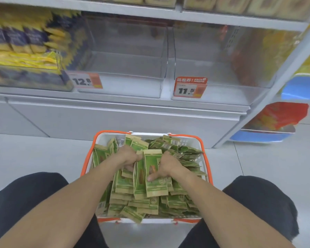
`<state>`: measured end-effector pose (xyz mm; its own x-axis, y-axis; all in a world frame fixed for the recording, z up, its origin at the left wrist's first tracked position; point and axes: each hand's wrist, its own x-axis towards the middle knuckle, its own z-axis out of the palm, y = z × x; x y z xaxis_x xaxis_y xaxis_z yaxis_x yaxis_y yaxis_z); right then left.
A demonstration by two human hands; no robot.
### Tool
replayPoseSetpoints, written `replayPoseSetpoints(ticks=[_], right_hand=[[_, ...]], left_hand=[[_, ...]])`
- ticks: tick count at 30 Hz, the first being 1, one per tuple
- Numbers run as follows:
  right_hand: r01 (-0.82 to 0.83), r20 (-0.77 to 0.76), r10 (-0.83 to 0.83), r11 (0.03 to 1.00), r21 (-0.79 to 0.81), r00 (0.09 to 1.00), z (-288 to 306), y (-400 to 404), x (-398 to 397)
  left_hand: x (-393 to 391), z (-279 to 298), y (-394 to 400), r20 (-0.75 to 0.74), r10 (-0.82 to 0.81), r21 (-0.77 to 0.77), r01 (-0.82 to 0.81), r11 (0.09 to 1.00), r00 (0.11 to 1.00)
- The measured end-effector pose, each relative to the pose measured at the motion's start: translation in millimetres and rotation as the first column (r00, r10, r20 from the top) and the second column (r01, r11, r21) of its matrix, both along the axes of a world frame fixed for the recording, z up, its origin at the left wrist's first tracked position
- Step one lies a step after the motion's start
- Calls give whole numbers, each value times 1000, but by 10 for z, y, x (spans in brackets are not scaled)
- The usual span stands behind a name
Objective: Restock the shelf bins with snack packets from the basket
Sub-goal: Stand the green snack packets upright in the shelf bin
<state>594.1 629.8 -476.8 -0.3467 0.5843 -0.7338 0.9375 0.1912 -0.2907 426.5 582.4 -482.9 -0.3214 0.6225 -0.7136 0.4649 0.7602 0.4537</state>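
A grey shelf unit (115, 111) fills the upper half of the view. On it stand two clear bins side by side: the middle bin (125, 56), with a 12.8 price tag (87, 81) at its front left, and the right bin (220, 58), with an 11.5 price tag (190, 87). To their left a further bin holds yellow and purple packets (23, 43) (blurred, so their print cannot be read).

Below the shelf, on the pale floor between the person's knees, sits a white basket (203, 153) with an orange rim, heaped with green and tan snack packets (175, 201). Both hands are down in the heap. The left hand (128, 156) curls its fingers around a bunch of upright packets (139, 178), and the right hand (166, 166) grips the same bunch from the other side, its thumb pressed on the front packet (155, 187).
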Motion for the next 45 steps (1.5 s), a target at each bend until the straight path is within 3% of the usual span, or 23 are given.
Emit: replayPoseSetpoints(ticks=[2, 4, 8, 11, 15, 23, 26, 31, 35, 39, 42, 45], right_hand=[[44, -56, -45, 999, -11, 997, 55, -3, 8], [56, -204, -57, 998, -10, 977, 155, 67, -2], [154, -533, -127, 988, 7, 836, 508, 265, -16], [254, -720, -169, 967, 11, 673, 916, 246, 17], [256, -828, -188, 965, -56, 528, 1210, 213, 126], [351, -892, -357, 902, -252, 278, 1617, 227, 52], [374, -904, -257, 920, -119, 343, 1822, 380, -169], [289, -884, -49, 952, 99, 465, 1697, 580, -328], [222, -892, -95, 975, 6, 442, 1642, 860, -366], [103, -882, 32, 991, 91, 470, 1704, 1020, -472], [147, -887, 14, 985, 92, 461, 1680, 1037, -597], [195, -886, 13, 974, 117, 463, 1675, 1034, -719]], left_hand=[[36, 102, -42, 19, 25, 81, -26, 996, 1000], [-10, 248, -43, 64, 109, 194, -119, 974, 992], [-232, 721, -24, 337, 270, 370, -391, 843, 902], [-293, 1139, -122, 517, 181, 434, -439, 787, 837], [-253, 1501, -231, 606, 69, 497, -445, 745, 792], [-238, 1967, -267, 548, -300, 710, -244, 661, 780], [-352, 1889, -192, 584, -296, 698, -282, 658, 756], [-502, 1682, 80, 471, -250, 748, -233, 622, 846], [-629, 1663, 249, 436, -309, 757, -160, 633, 845], [-748, 1662, 382, 496, -288, 751, -237, 617, 819], [-780, 1638, 472, 480, -156, 744, -306, 594, 863], [-861, 1645, 508, 435, -152, 783, -289, 550, 887]])
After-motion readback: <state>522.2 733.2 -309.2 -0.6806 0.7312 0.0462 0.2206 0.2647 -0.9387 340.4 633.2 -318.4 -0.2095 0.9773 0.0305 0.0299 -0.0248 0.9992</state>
